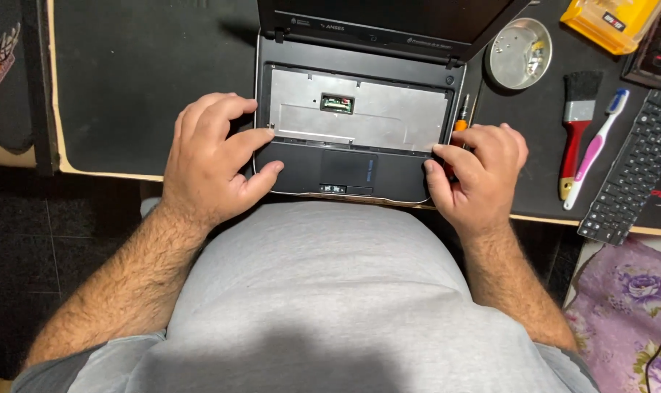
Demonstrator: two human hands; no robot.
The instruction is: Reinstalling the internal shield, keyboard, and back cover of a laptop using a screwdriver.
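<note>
Black desk mat (pixel 141 87) carries a stripped, rigid laptop (pixel 352 138); left hand (pixel 210 156) pinches its palm-rest edge, right hand (pixel 476 171) grips the opposite corner, fingers curled; fragile.

both my forearms come in bare from the bottom corners, angled inward. left hand (pixel 210 156) is palm down, fingers curled with the tips pressing forward, thumb stretched toward the middle. right hand (pixel 476 171) mirrors it, knuckles up, fingers bent tight, thumb tucked low. wrists roughly level, well apart.
</note>
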